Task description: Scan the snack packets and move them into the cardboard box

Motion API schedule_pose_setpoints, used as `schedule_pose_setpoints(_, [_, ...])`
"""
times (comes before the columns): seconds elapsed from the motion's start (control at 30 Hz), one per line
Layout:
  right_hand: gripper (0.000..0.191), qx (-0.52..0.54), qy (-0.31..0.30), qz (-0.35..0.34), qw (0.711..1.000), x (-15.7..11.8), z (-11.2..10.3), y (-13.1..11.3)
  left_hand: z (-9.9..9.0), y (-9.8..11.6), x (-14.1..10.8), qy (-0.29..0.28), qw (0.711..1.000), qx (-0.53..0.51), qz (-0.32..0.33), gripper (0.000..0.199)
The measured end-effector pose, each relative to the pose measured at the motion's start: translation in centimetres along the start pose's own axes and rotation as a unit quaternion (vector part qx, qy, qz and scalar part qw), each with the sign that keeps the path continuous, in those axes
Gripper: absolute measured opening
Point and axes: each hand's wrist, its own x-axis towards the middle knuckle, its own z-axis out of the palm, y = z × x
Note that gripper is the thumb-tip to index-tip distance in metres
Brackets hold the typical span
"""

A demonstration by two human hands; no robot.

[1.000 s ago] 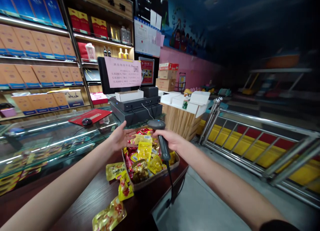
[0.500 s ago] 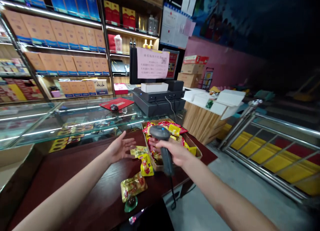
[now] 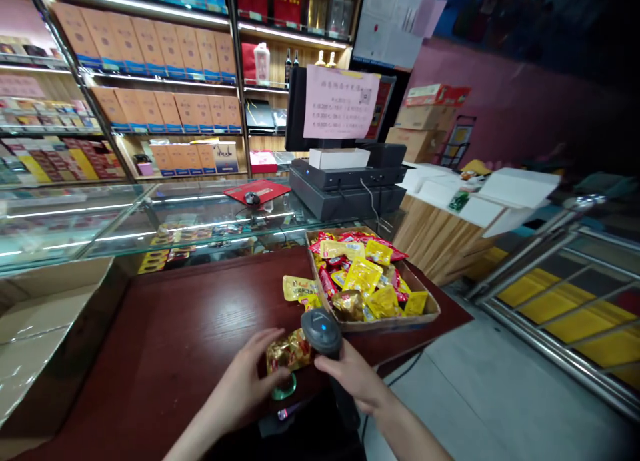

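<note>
My right hand (image 3: 357, 378) is wrapped round the handle of a dark grey barcode scanner (image 3: 321, 332), whose head has a small blue light. My left hand (image 3: 250, 371) is at the near edge of the table, thumb and fingers apart around the left end of a gold snack packet (image 3: 289, 352). Whether the fingers touch it I cannot tell. Below the packet lies a small round green object (image 3: 285, 386), partly behind my thumb. A pale yellow packet (image 3: 299, 288) and a bright yellow packet (image 3: 310, 302), partly covered by the scanner, lie beyond.
A cardboard tray (image 3: 400, 325) full of red, yellow and gold packets stands on the dark red table (image 3: 200, 321). At the left is a shallow cardboard box (image 3: 55, 301). Behind are a glass counter (image 3: 200, 211), a monitor (image 3: 296, 108) and shelves. A metal railing (image 3: 530, 281) is at right.
Both hands have come down and nearer, away from the tray. My left hand has moved to the gold packet, and the scanner now hangs beside that packet. The view has turned left and down.
</note>
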Motion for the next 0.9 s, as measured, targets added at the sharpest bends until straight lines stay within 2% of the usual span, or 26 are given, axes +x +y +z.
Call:
schedule_pose_setpoints(0.1, [0.038,0.009,-0.006,0.007,1.0,0.4,0.1,0.8,1.5,-1.8,-0.3,-0.038,0.989,0.137,0.042,0.063])
schedule_pose_setpoints(0.2, [0.038,0.025,-0.016,0.01,1.0,1.4,0.6,0.8,1.6,-2.9,0.4,-0.021,0.977,0.202,0.058,0.056])
schedule_pose_setpoints(0.4, [0.038,0.061,-0.041,0.03,0.997,5.0,2.7,-1.0,-1.6,-3.3,4.1,0.058,0.959,0.26,0.101,0.041])
schedule_pose_setpoints(0.5, [0.037,0.066,-0.037,0.034,0.997,7.3,3.8,-1.8,-3.1,-3.1,6.2,0.095,0.952,0.271,0.109,0.046])
schedule_pose_setpoints(0.6, [0.034,0.074,-0.05,0.018,0.996,9.3,4.2,-1.9,-3.8,-2.3,7.8,0.095,0.948,0.285,0.108,0.048])
schedule_pose_setpoints(0.7, [0.032,0.088,-0.063,0.02,0.994,10.4,3.8,-1.7,-4.7,-1.2,9.0,0.075,0.956,0.271,0.089,0.036])
schedule_pose_setpoints(0.77, [0.031,0.096,-0.043,0.02,0.994,10.5,3.3,-1.8,-5.8,-0.7,10.0,0.088,0.967,0.233,0.051,0.025])
schedule_pose_setpoints(0.83, [0.031,0.087,-0.012,0.004,0.996,10.3,3.1,-2.3,-7.1,-0.3,11.1,0.108,0.982,0.155,-0.009,0.026])
schedule_pose_setpoints(0.9, [0.033,0.076,-0.009,-0.018,0.997,10.2,3.4,-3.3,-8.3,-0.1,12.2,0.067,0.995,0.006,-0.069,0.036])
